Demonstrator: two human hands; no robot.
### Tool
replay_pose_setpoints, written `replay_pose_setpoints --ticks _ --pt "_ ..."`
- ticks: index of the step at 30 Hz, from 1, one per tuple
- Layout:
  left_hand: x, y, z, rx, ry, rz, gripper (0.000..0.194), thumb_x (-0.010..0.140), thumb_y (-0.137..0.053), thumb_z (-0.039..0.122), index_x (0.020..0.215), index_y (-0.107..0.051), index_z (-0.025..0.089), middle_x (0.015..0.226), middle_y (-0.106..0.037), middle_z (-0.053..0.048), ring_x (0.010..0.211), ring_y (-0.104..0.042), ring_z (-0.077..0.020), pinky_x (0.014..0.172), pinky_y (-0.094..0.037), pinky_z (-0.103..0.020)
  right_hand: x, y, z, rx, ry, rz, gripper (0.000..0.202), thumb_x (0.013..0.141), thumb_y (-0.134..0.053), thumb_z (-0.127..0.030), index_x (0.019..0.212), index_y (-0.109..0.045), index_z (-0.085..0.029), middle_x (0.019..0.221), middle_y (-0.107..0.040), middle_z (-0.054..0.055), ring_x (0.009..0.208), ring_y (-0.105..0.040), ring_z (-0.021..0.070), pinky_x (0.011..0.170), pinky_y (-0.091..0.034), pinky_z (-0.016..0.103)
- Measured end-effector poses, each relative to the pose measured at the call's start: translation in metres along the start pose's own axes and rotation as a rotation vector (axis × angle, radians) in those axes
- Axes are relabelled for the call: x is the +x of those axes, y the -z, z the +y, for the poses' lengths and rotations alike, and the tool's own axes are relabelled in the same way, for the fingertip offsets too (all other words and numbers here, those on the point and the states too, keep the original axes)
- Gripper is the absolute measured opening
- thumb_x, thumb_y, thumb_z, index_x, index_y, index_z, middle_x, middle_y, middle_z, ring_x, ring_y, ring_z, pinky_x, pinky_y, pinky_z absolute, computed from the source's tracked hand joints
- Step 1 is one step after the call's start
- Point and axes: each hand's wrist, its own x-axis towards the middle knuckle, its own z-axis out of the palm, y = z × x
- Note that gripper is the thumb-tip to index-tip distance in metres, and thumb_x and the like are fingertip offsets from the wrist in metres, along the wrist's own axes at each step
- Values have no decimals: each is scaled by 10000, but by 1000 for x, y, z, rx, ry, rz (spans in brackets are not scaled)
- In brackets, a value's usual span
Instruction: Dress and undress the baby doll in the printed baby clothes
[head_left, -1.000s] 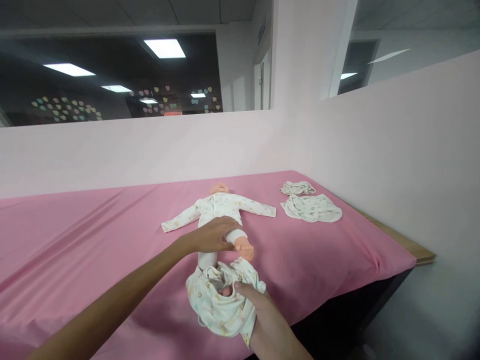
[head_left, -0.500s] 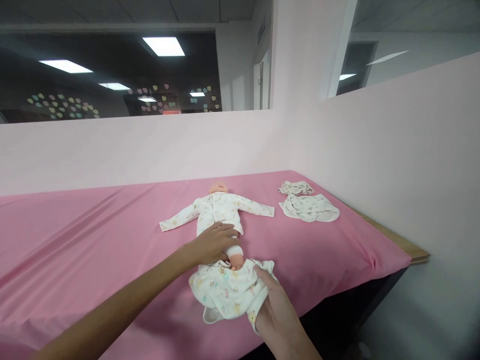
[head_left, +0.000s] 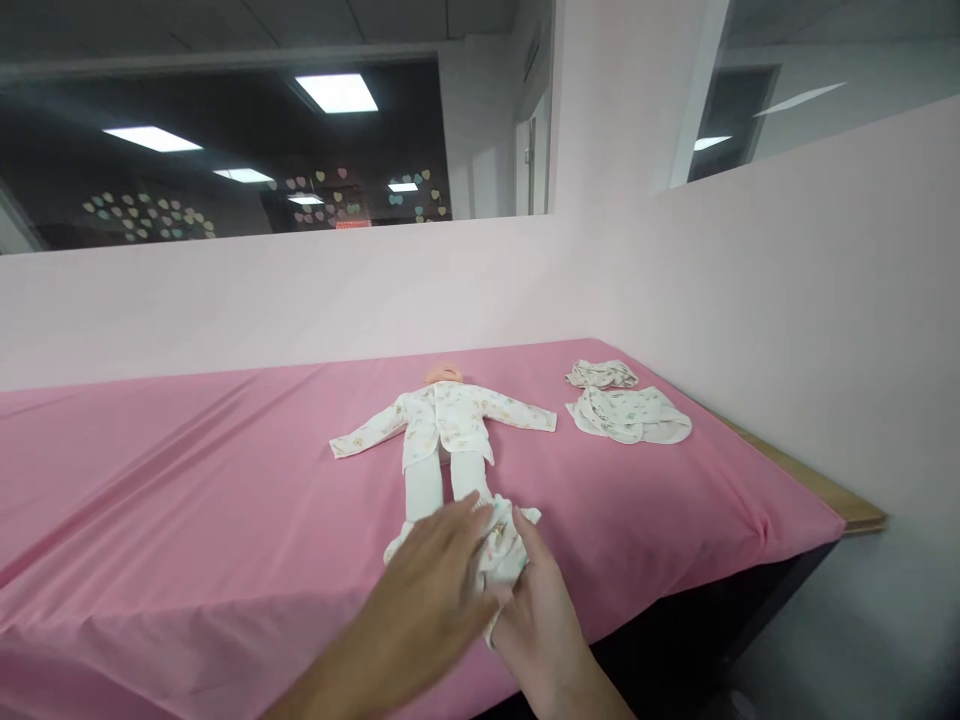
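Observation:
A baby doll (head_left: pixel 447 428) lies face up on the pink sheet (head_left: pixel 187 480), in a white printed top with sleeves spread and white-clad legs pointing toward me. At its feet lies a bunched pair of white printed pants (head_left: pixel 504 545). My left hand (head_left: pixel 439 590) rests flat on the pants with fingers spread, covering the doll's feet. My right hand (head_left: pixel 541 610) grips the pants' right side from below. How far the legs reach into the pants is hidden by my hands.
Two small folded white printed garments (head_left: pixel 626 412) lie at the far right of the table, near the pale partition wall (head_left: pixel 787 300). The table's wooden right edge (head_left: pixel 825 485) shows beyond the sheet. The front edge drops off just under my hands.
My left hand let go of the doll's raised leg and came down onto the pants. The doll's legs now lie flat and straight. The pants are bunched up at its feet.

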Motion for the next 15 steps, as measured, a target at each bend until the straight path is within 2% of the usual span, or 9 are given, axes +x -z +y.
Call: replay_pose_setpoints --ticks 1,3,6,8,10,13,15 --pt "-8 -9 7 71 -47 16 607 885 -545 404 1439 -351 248 1450 -465 -110 1281 -475 -309 1003 -450 -471 -1 0 0 -11 -17 -3 406 846 -613 -485 1098 -676 -173 969 -722 72 941 -675 244 778 -532 338" --pt "-16 -29 15 195 -86 83 607 884 -540 335 1442 -335 214 1461 -443 -133 1306 -449 -320 1046 -413 -509 -1 1 0 -32 -35 9 458 850 -598 -512 1123 -669 -152 918 -725 80 937 -677 252 774 -531 344" --pt "-13 -49 16 336 -66 196 506 874 -452 154 1377 -391 176 1369 -524 -148 1232 -519 -309 1006 -447 -502 -1 3 1 -58 -4 26 464 849 -604 -496 1158 -654 -154 895 -726 76 948 -675 251 778 -530 347" --pt "-8 -53 14 403 -57 226 483 825 -416 60 1292 -460 173 1264 -595 -142 1124 -590 -295 940 -490 -476 1 5 3 -64 14 8 430 843 -615 -469 1139 -659 -159 953 -723 79 987 -663 244 790 -532 339" --pt "-2 -50 12 437 -52 190 426 793 -402 13 1160 -538 183 1128 -653 -121 988 -639 -275 837 -524 -435 4 7 4 -49 45 -1 349 818 -652 -416 1069 -674 -175 1031 -712 73 1040 -644 235 809 -532 323" --pt "4 -37 6 410 -56 -1 310 788 -399 -7 933 -585 195 944 -677 -81 820 -643 -252 688 -502 -377 9 9 5 1 91 0 246 757 -716 -330 967 -674 -206 1096 -691 52 1105 -612 223 864 -525 310" --pt "7 -30 1 310 -30 -96 248 822 -394 26 868 -565 199 863 -667 -55 755 -624 -232 643 -463 -346 12 11 6 34 101 6 212 728 -740 -312 906 -670 -221 1075 -690 43 1107 -606 215 906 -514 305"
